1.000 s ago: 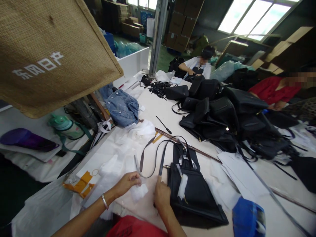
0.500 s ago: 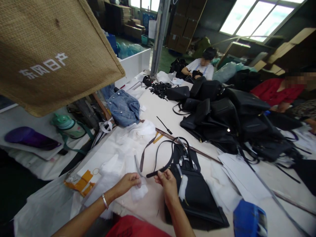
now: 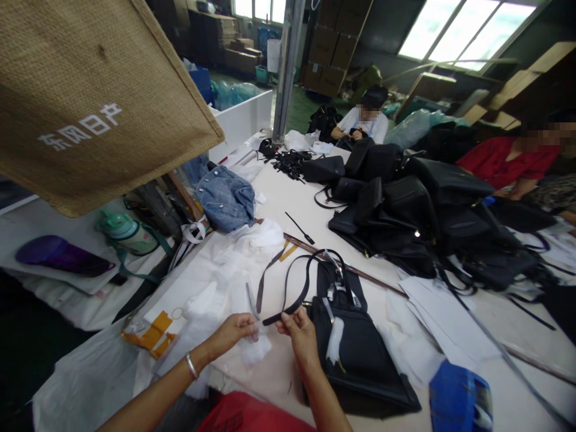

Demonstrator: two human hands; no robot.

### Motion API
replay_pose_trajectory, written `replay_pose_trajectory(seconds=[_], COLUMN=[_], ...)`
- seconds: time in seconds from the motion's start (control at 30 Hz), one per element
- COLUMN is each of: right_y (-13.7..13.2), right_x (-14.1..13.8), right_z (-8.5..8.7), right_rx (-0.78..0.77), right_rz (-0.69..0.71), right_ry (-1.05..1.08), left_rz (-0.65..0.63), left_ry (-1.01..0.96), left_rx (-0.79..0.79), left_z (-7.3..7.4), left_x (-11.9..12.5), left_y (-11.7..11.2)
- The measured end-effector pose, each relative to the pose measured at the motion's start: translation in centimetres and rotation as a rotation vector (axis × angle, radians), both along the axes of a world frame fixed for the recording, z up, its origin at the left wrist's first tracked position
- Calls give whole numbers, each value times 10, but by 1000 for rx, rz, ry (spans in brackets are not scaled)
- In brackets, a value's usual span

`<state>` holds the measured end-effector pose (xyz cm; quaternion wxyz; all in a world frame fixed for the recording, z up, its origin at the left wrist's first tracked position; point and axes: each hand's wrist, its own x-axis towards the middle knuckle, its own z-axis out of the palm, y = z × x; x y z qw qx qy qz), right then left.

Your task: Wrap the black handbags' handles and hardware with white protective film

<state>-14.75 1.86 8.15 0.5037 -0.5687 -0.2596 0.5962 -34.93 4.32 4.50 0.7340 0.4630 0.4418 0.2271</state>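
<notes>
While the right hand [image 3: 299,337] pinches a black strap [image 3: 305,288] close to its free end, lower centre of the frame, the strap curves up toward the top of a black handbag [image 3: 373,360], which lies just right of that hand. The left hand [image 3: 240,329] has its fingertips drawn together near the strap's tip, apart from it; whether they grip anything is too small to make out. As a judgement, the strap handles best with the pinch kept near the tip, its face flat and untwisted, and slack left in the loop so that the handbag is not tugged. Thin white sheets [image 3: 211,297] lie around and beyond the left hand, so fingers should stay clear of them. Farther out are a denim garment [image 3: 227,198] left of centre and piled black bags [image 3: 405,198] at upper right.
</notes>
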Motion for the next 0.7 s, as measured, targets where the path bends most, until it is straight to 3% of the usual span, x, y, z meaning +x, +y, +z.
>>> replay_pose_trajectory(seconds=[0.37,0.7], right_y=[0,-8], right_x=[0,2], right_z=[0,0], right_rx=[-5,-7], right_rz=[-23,-32], right_ry=[24,-9], left_rz=[-29,67], left_ry=[-35,-16], left_rx=[-38,37], left_z=[7,-1], left_x=[-1,-2], left_y=[2,3])
